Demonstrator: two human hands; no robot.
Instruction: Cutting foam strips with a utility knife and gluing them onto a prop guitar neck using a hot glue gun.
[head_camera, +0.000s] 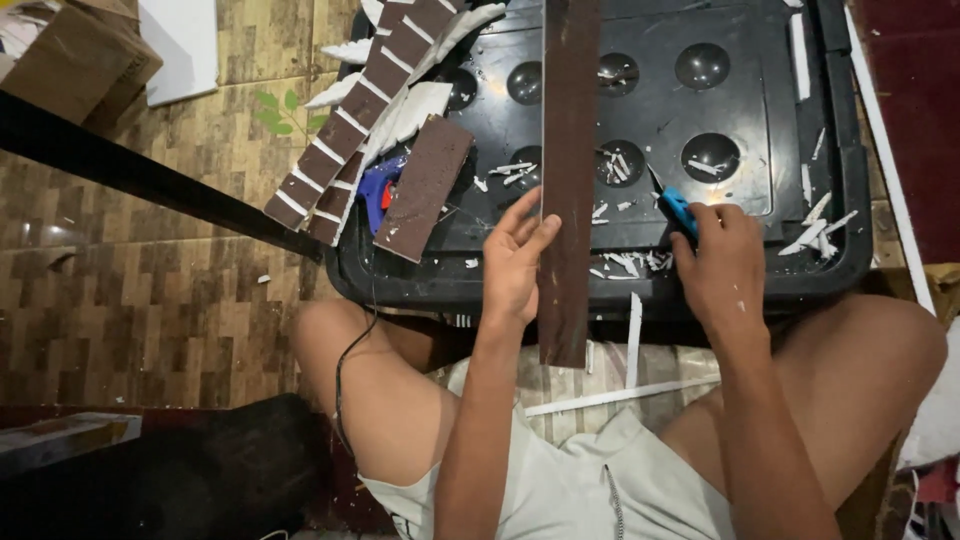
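Observation:
A long dark brown strip (568, 150) lies lengthwise over a black plastic crate lid (740, 120), its near end hanging over my lap. My left hand (515, 265) rests against the strip's left edge, fingers spread and pressing it. To the right of the strip, my right hand (722, 265) grips a blue-handled utility knife (676, 207) with its blade pointing toward the strip's right side. White foam shavings (625, 262) lie scattered around the strip on the lid.
Shorter brown strips and pieces with white stripes (350, 120) lie stacked at the lid's left, beside a blue glue gun (378, 192) with a black cord. A white thin stick (620, 395) lies across my lap. Cardboard boxes (70, 55) stand at top left on the tiled floor.

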